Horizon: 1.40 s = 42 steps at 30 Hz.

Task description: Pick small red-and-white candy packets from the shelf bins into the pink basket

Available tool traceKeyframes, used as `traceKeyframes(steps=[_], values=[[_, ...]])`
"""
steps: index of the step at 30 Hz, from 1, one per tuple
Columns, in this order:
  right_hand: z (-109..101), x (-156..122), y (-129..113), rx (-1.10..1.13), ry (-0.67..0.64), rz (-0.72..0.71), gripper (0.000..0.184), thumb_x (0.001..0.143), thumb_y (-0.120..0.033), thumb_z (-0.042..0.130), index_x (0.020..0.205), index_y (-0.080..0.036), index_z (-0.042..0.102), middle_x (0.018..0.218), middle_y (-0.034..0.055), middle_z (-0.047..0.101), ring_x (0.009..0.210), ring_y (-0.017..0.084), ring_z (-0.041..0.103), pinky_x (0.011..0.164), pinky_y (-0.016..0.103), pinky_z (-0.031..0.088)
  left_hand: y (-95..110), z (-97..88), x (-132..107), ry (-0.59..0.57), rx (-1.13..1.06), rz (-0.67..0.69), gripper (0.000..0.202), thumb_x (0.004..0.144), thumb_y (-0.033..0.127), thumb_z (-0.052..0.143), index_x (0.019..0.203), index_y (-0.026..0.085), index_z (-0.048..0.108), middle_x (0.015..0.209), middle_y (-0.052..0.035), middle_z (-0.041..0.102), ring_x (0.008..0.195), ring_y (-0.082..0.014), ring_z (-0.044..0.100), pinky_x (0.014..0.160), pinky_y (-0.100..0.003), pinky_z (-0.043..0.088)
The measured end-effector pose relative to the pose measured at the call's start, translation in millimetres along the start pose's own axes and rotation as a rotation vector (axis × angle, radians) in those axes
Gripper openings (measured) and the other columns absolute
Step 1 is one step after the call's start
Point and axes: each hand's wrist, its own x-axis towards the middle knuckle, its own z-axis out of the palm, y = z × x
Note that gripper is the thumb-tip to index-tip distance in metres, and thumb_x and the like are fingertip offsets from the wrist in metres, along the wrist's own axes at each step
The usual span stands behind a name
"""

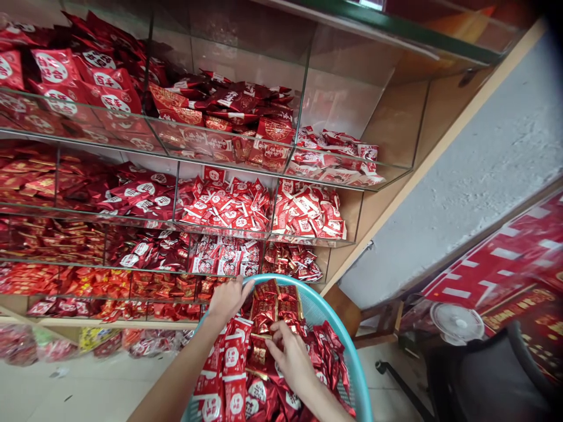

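Note:
A turquoise plastic basket (347,346) sits low in front of me, heaped with red foil snack packets (233,357). My left hand (229,299) reaches over the basket's far rim, fingers curled on the rim beside a stack of dark red packets (275,305). My right hand (290,357) lies on the pile in the middle of the basket, fingers bent and pinching at the packets under it. What exactly the right fingers hold is hidden among the wrappers.
Tiered glass bins (220,146) full of red wrapped sweets fill the shelving ahead and to the left. A grey wall (484,176) rises on the right. A small white fan (457,322), a dark chair (492,375) and red printed banners (519,258) stand at lower right.

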Motion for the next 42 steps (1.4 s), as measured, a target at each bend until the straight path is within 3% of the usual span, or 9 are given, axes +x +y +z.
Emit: traceKeyframes(steps=[4, 7, 12, 16, 21, 30, 37, 42], values=[[10, -1, -2, 0.192, 0.038, 0.03, 0.007, 0.077, -0.023, 0.048, 0.083, -0.021, 0.048, 0.066, -0.0022, 0.053, 0.06, 0.013, 0.052, 0.055, 0.023, 0.04, -1, 1.0, 0, 0.026, -0.014, 0.008, 0.063, 0.086, 0.054, 0.006, 0.105, 0.013, 0.051, 0.082, -0.0137, 0.064, 0.078, -0.0257, 0.062, 0.065, -0.033, 0.043], [4, -2, -2, 0.375, 0.018, 0.084, 0.006, 0.075, -0.024, 0.05, 0.079, -0.02, 0.047, 0.064, -0.003, 0.051, 0.058, 0.012, 0.05, 0.053, 0.023, 0.04, -2, 2.1, 0, 0.042, -0.018, 0.023, 0.063, 0.086, 0.054, 0.006, 0.103, 0.013, 0.051, 0.08, -0.0129, 0.064, 0.076, -0.0257, 0.062, 0.064, -0.033, 0.043], [-40, -4, 12, 0.679, 0.032, 0.219, 0.02, 0.075, -0.034, 0.055, 0.085, -0.02, 0.046, 0.07, -0.002, 0.054, 0.062, 0.014, 0.057, 0.056, 0.025, 0.044, -2, 2.2, 1, 0.017, -0.032, 0.019, 0.066, 0.085, 0.056, 0.004, 0.105, 0.013, 0.05, 0.081, -0.0128, 0.064, 0.075, -0.0249, 0.062, 0.064, -0.033, 0.043], [-70, -10, 32, 0.708, 0.147, 0.28, 0.028, 0.073, -0.04, 0.06, 0.088, -0.022, 0.045, 0.078, -0.0022, 0.054, 0.068, 0.015, 0.06, 0.063, 0.027, 0.047, -3, 3.9, 2, 0.018, -0.019, 0.027, 0.067, 0.085, 0.056, 0.004, 0.106, 0.012, 0.05, 0.081, -0.0134, 0.064, 0.075, -0.0256, 0.062, 0.063, -0.033, 0.043], [-72, -18, 42, 0.602, 0.072, 0.178, 0.03, 0.074, -0.044, 0.058, 0.093, -0.022, 0.049, 0.081, -0.0004, 0.053, 0.069, 0.014, 0.057, 0.066, 0.028, 0.047, -3, 4.9, 1, 0.01, -0.014, 0.034, 0.067, 0.086, 0.055, 0.005, 0.108, 0.011, 0.05, 0.084, -0.0152, 0.063, 0.078, -0.026, 0.061, 0.065, -0.033, 0.043], [-71, 3, 23, 0.124, -0.107, -0.107, 0.019, 0.086, -0.035, 0.04, 0.083, -0.02, 0.051, 0.078, 0.0017, 0.057, 0.071, 0.014, 0.055, 0.066, 0.024, 0.043, -3, 3.7, -1, 0.037, -0.006, 0.023, 0.062, 0.086, 0.054, 0.007, 0.1, 0.013, 0.051, 0.079, -0.0121, 0.064, 0.075, -0.0266, 0.062, 0.063, -0.034, 0.044], [-47, 1, 32, -0.182, 0.06, -0.173, 0.01, 0.086, -0.03, 0.039, 0.082, -0.021, 0.041, 0.073, -0.0002, 0.051, 0.062, 0.012, 0.051, 0.059, 0.022, 0.039, -5, 7.6, 0, 0.042, -0.023, 0.026, 0.063, 0.085, 0.056, 0.007, 0.099, 0.014, 0.052, 0.08, -0.0117, 0.064, 0.076, -0.0256, 0.062, 0.063, -0.034, 0.043], [-55, 1, 29, -0.322, 0.146, -0.169, 0.017, 0.085, -0.037, 0.043, 0.077, -0.022, 0.04, 0.068, -0.001, 0.052, 0.054, 0.011, 0.048, 0.053, 0.022, 0.036, -5, 7.4, 0, 0.033, -0.044, 0.023, 0.068, 0.083, 0.06, 0.006, 0.103, 0.013, 0.052, 0.081, -0.0123, 0.065, 0.075, -0.026, 0.062, 0.064, -0.034, 0.043]])
